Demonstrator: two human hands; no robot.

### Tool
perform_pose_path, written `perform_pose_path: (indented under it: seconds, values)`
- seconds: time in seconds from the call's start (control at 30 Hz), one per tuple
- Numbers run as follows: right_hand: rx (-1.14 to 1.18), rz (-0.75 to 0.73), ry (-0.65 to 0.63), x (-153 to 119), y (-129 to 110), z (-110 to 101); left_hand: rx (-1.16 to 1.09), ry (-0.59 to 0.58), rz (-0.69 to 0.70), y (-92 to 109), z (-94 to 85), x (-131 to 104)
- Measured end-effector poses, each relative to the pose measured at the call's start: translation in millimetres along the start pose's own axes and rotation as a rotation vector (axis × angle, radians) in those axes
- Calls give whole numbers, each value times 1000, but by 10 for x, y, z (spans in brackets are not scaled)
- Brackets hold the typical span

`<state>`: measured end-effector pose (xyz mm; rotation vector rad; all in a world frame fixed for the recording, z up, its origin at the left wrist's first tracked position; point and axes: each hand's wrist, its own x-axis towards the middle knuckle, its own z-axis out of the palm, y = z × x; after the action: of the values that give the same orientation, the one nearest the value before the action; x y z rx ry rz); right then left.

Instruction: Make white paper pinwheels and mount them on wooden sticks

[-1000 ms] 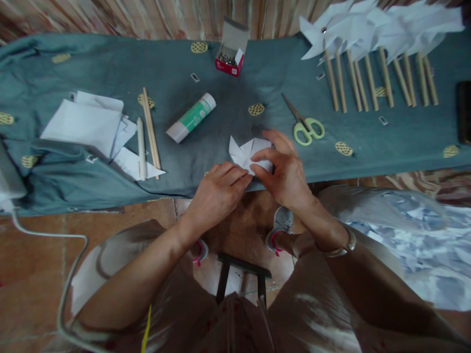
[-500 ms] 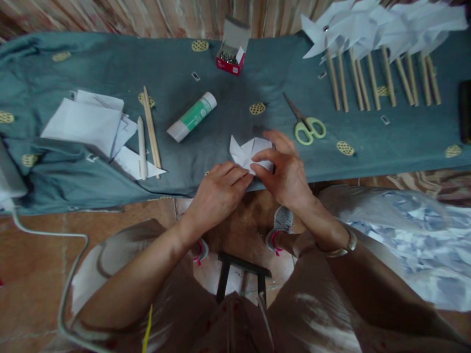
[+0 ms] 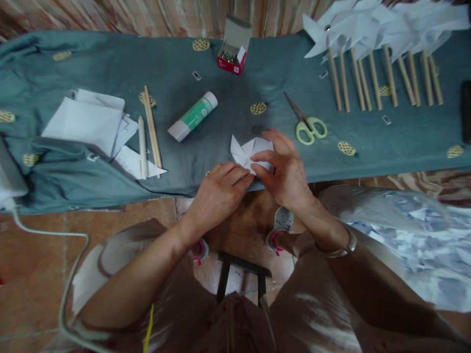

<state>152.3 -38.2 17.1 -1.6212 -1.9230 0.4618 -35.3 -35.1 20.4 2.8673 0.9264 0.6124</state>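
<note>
A white paper pinwheel (image 3: 243, 151), its blades partly folded in, lies at the front edge of the cloth-covered table. My left hand (image 3: 222, 191) is closed at its lower left edge, fingertips pressed on the paper. My right hand (image 3: 285, 169) curls over its right side, thumb and index finger at the middle and the other fingers along the far edge. Both hands hide part of the pinwheel. A glue stick (image 3: 194, 116) lies to the left, and scissors with pale green handles (image 3: 311, 130) lie to the right.
Behind stands an open red box of metal pins (image 3: 231, 61). Finished pinwheels on sticks (image 3: 371, 29) lie in a row at back right. Paper sheets (image 3: 84, 125) and wooden sticks (image 3: 152, 135) are on the left. A pale cable (image 3: 73, 267) hangs at lower left.
</note>
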Motion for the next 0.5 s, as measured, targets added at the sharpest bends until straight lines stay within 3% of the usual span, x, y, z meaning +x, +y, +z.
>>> perform_pose_path:
  seconds: [0.5]
  values:
    - [-181,-241,80,-184,23,116,5,16,1,-6,3,0]
